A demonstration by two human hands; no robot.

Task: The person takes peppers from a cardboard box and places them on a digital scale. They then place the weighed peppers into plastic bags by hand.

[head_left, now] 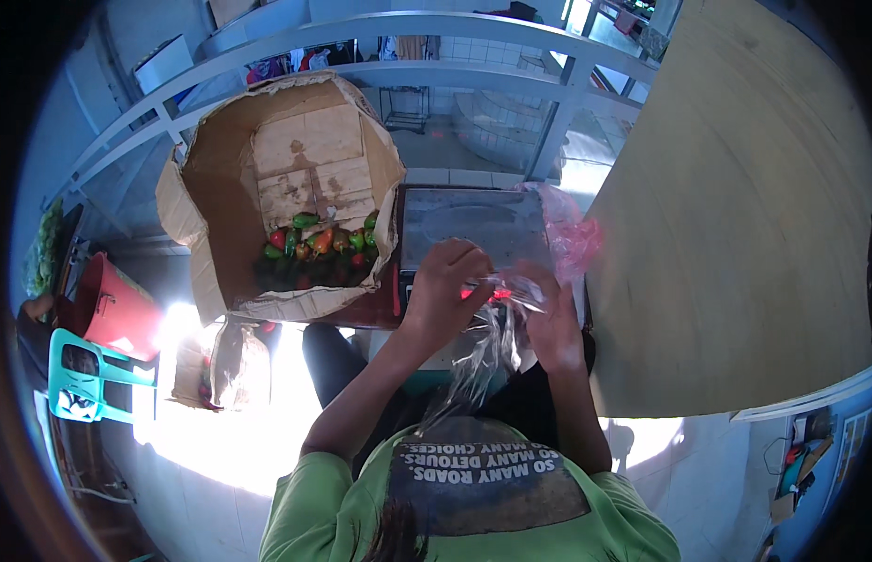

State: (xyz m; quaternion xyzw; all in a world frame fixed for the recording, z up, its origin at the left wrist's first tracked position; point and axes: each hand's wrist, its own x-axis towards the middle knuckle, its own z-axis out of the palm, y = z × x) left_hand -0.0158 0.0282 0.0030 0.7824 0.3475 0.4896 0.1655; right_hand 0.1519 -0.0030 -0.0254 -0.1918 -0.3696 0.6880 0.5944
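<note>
In front of my chest a clear plastic bag (pixel 490 354) hangs down, crinkled, stretched between my two hands. The fingers of my left hand (pixel 443 286) pinch one side of its upper edge. At the other side my right hand (pixel 552 323) grips the film, its fingertips somewhat blurred. Just beyond them lies the flat metal platform of a weighing scale (pixel 473 223), with red lit digits partly showing behind the film. To the left, a large opened cardboard box (pixel 211 234) holds green, red and orange peppers (pixel 328 245).
A crumpled pink plastic bag (pixel 574 245) lies at the scale's right edge. A large wooden board (pixel 736 234) fills the right side. Along the back runs a pale railing (pixel 454 75). At left stand a red bin (pixel 117 309), a turquoise plastic chair (pixel 78 375) and another cardboard box (pixel 239 365).
</note>
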